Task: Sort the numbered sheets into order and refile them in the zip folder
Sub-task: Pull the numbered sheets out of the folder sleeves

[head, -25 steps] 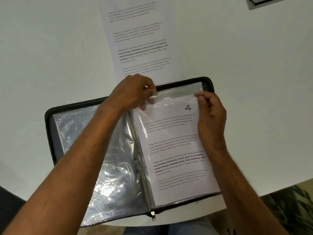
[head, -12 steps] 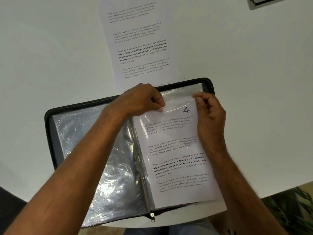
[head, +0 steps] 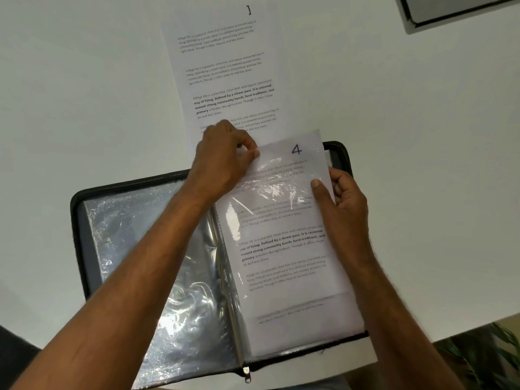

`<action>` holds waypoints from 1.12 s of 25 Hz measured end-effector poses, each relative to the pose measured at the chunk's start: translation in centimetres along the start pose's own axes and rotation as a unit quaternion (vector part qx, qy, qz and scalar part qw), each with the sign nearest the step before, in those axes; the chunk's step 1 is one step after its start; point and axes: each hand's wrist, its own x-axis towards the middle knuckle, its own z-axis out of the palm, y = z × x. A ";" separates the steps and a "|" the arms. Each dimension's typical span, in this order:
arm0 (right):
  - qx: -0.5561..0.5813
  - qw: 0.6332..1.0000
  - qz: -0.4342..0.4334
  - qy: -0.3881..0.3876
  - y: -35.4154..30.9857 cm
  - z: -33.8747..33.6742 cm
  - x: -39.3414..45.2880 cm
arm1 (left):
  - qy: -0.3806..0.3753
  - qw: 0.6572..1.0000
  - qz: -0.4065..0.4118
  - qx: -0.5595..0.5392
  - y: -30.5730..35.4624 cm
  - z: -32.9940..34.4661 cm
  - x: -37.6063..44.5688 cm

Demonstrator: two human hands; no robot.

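Note:
A black zip folder (head: pixel 75 212) lies open on the white table with clear plastic sleeves inside. The sheet marked 4 (head: pixel 284 249) sits partly in the right-hand sleeve, and its top sticks out past the folder's far edge. My left hand (head: pixel 222 161) pinches that sheet's top left corner. My right hand (head: pixel 344 205) grips the right edge of the sleeve and sheet, thumb on top. The sheet marked 1 (head: pixel 225 77) lies flat on the table beyond the folder, its near end under my left hand. The left sleeve (head: pixel 146 249) shows no paper.
The folder's zip pull (head: pixel 247 374) hangs at the near edge by the spine. A dark-framed object (head: pixel 450 15) lies at the far right corner. Green plant leaves (head: pixel 481 358) show below the table's near right edge.
Sheet 4 has slid up and away from me, so its top now pokes out beyond the folder. My left hand moved away with it; my right hand slid down the right edge.

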 end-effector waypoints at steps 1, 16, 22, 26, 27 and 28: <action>-0.005 1.000 0.003 -0.003 0.1 -0.1 0.0 | 0.022 1.000 -0.016 0.001 0.2 -0.3 0.5; -0.069 0.997 0.020 0.014 1.9 -0.3 0.4 | 0.157 0.957 -0.155 -0.191 -1.7 -4.6 1.9; -0.061 0.998 0.011 0.024 2.0 -0.1 0.2 | 0.096 0.952 -0.180 -0.227 -3.4 -2.4 -3.2; -0.021 0.999 0.015 0.030 1.6 -0.1 0.1 | 0.087 0.984 -0.144 -0.057 -3.8 -1.3 -5.2; -0.016 0.999 0.018 0.032 1.6 -0.1 0.2 | 0.094 0.984 -0.141 -0.053 -3.7 -1.3 -5.3; -0.014 0.999 0.021 0.032 1.6 -0.1 0.1 | 0.101 0.983 -0.142 -0.060 -3.6 -1.4 -5.1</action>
